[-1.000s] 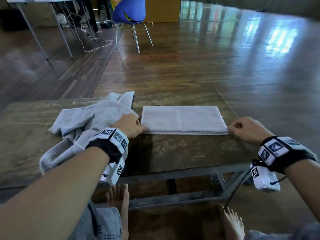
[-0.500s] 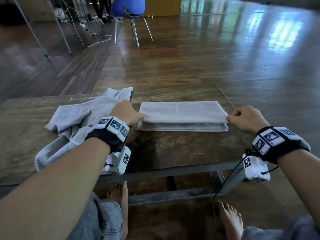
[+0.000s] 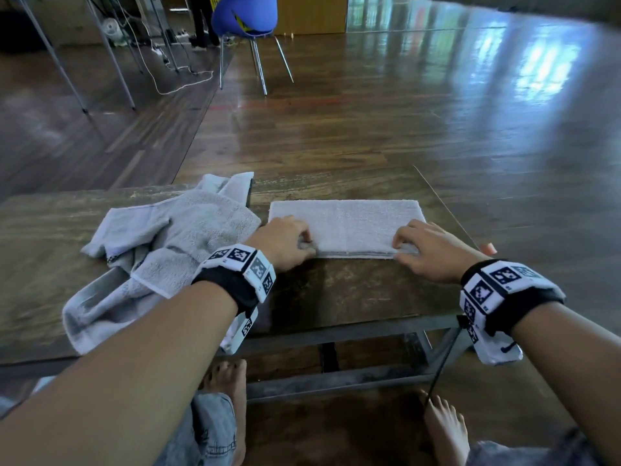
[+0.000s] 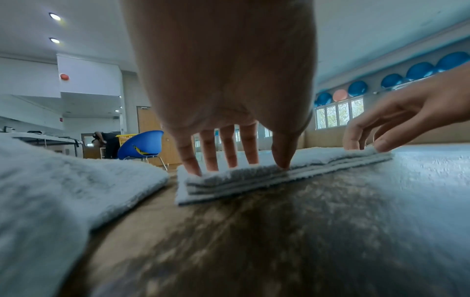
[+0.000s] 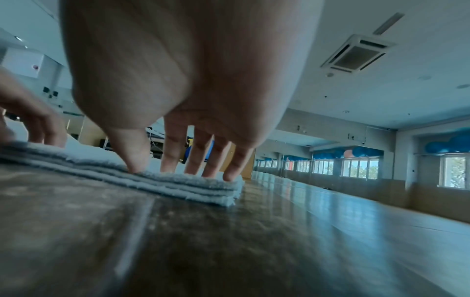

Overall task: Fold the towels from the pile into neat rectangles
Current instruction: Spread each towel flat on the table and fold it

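A grey towel [image 3: 346, 220] lies folded into a long rectangle on the wooden table [image 3: 353, 290], several layers showing along its near edge [image 4: 254, 176] [image 5: 165, 182]. My left hand [image 3: 295, 237] presses its straight fingers [image 4: 211, 156] down on the towel's near left end. My right hand [image 3: 413, 242] presses in the same way with its fingers [image 5: 195, 160] on the near right end. Neither hand grips the cloth. The pile of crumpled grey towels [image 3: 168, 237] [image 4: 63, 191] lies just left of my left hand.
The table's right edge [image 3: 447, 206] runs close to the towel's right end, and the pile hangs over the front edge at the left. A blue chair [image 3: 245, 15], table legs and a white cable [image 3: 174, 85] stand far back on the wooden floor. Bare feet [image 3: 228, 378] rest under the table.
Both hands have let go of the towel's near corners and moved inward onto its top. The near edge, lifted half a second ago, now lies flat under the fingers.
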`<action>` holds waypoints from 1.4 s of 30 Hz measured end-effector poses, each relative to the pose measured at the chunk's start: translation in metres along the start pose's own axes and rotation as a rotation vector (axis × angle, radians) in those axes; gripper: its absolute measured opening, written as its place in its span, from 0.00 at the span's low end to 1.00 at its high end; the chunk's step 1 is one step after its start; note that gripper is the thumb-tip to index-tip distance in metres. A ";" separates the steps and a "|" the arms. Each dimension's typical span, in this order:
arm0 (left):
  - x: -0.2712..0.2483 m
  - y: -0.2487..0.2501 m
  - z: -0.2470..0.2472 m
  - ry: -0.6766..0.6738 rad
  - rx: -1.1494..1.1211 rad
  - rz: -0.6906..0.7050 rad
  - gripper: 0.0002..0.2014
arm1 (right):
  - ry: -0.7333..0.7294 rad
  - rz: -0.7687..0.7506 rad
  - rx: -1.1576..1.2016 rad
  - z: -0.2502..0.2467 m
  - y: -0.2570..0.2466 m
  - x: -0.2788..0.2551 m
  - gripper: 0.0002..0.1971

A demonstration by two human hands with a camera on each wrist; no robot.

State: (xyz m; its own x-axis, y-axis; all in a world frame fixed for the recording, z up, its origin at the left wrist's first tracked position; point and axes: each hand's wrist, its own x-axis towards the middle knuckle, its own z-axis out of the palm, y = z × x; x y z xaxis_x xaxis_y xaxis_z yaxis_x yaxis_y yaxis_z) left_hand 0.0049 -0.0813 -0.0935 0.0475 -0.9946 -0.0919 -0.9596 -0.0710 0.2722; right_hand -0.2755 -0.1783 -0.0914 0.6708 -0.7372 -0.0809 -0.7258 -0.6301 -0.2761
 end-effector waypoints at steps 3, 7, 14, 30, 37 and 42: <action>0.002 0.003 -0.007 -0.015 0.049 -0.042 0.17 | -0.019 0.023 -0.053 -0.006 -0.012 0.000 0.09; -0.001 0.013 -0.007 -0.060 -0.007 -0.081 0.22 | -0.192 0.045 -0.112 -0.009 -0.026 -0.005 0.21; -0.001 0.037 0.008 0.035 -0.018 0.066 0.15 | 0.143 -0.006 -0.073 -0.009 -0.048 -0.006 0.16; -0.007 0.028 0.040 -0.262 0.055 0.068 0.47 | -0.306 -0.108 0.005 0.033 -0.034 0.002 0.48; -0.012 0.012 0.034 -0.319 0.065 0.029 0.57 | -0.350 0.021 -0.023 0.033 -0.028 0.001 0.60; -0.022 0.002 0.026 -0.339 0.103 -0.018 0.62 | -0.411 0.136 -0.053 0.021 -0.018 -0.009 0.73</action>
State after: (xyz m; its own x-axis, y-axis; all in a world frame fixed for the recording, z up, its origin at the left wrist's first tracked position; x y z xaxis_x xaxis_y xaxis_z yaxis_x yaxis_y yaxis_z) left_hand -0.0050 -0.0579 -0.1154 -0.0133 -0.9104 -0.4134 -0.9832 -0.0633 0.1711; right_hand -0.2657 -0.1552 -0.1057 0.5660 -0.6623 -0.4909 -0.8111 -0.5538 -0.1881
